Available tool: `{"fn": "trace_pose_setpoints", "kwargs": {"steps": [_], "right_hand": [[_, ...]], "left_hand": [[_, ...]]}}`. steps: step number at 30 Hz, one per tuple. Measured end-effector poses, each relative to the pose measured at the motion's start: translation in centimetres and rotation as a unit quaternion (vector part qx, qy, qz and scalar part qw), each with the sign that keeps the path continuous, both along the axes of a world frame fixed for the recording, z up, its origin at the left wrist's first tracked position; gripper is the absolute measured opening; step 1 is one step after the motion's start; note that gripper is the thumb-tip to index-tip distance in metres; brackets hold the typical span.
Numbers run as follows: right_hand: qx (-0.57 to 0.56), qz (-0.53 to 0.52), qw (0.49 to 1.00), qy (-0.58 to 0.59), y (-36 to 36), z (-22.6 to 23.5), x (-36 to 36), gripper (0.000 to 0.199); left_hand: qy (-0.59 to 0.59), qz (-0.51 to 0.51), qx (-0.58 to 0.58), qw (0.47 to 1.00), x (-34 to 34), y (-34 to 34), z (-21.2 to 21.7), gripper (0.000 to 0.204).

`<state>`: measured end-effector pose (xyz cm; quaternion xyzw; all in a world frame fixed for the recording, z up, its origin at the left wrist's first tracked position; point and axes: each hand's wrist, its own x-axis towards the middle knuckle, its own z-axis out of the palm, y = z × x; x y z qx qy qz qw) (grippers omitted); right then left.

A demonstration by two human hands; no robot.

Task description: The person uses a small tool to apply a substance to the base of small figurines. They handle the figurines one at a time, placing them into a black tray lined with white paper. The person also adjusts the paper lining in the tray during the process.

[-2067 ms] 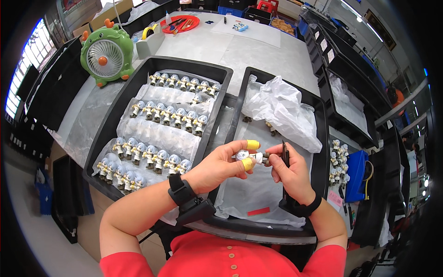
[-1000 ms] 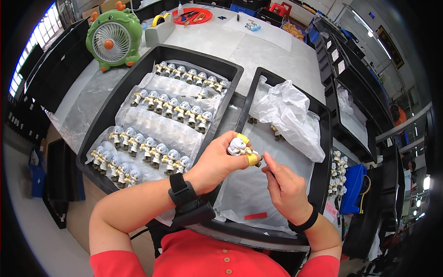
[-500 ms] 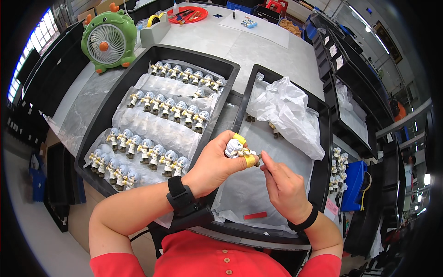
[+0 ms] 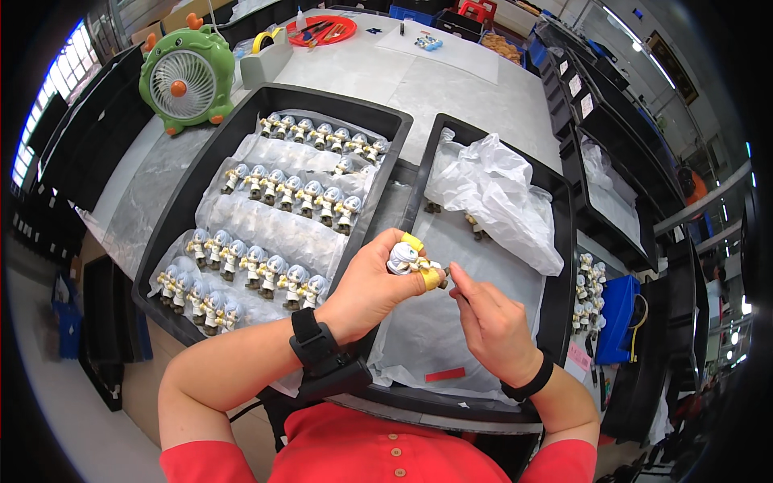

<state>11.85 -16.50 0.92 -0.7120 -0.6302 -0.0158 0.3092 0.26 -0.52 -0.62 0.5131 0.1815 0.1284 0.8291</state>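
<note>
No wording can be read. A small pink paper slip (image 4: pixel 578 357) with dark printed marks lies just right of the black, paper-lined plastic tray (image 4: pixel 565 211), its print too small to make out. Small white rectangular labels (image 4: pixel 587 104) on black plastic bins (image 4: pixel 616 127) are equally illegible.

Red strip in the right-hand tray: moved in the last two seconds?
No. The red strip keeps its place by the near wall of the right-hand tray; both shift slightly together in frame, suggesting camera motion.
</note>
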Motion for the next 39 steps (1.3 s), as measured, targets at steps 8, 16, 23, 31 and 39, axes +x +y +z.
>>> {"fn": "trace_pose_setpoints", "kwargs": {"steps": [8, 16, 23, 31, 39], "right_hand": [[0.000, -0.007, 0.999, -0.042, -0.04, -0.35, 0.09, 0.048], [0.005, 0.006, 1.000, -0.011, 0.03, -0.23, 0.19, 0.046], [-0.011, -0.001, 0.999, -0.032, 0.03, -0.13, 0.19, 0.045], [0.003, 0.012, 1.000, -0.006, 0.11, -0.01, 0.33, 0.045], [-0.009, 0.012, 1.000, 0.002, 0.08, 0.12, 0.33, 0.046]], "left_hand": [[0.002, 0.006, 0.001, 1.000, 0.02, -0.12, 0.03, 0.026], [-0.002, 0.006, -0.003, 1.000, 0.05, -0.14, -0.02, 0.027], [-0.002, 0.006, 0.000, 1.000, 0.09, -0.10, -0.17, 0.027], [0.002, 0.005, -0.006, 1.000, 0.04, -0.05, -0.10, 0.028], [0.002, 0.006, -0.006, 1.000, 0.09, -0.03, -0.25, 0.027]]}}
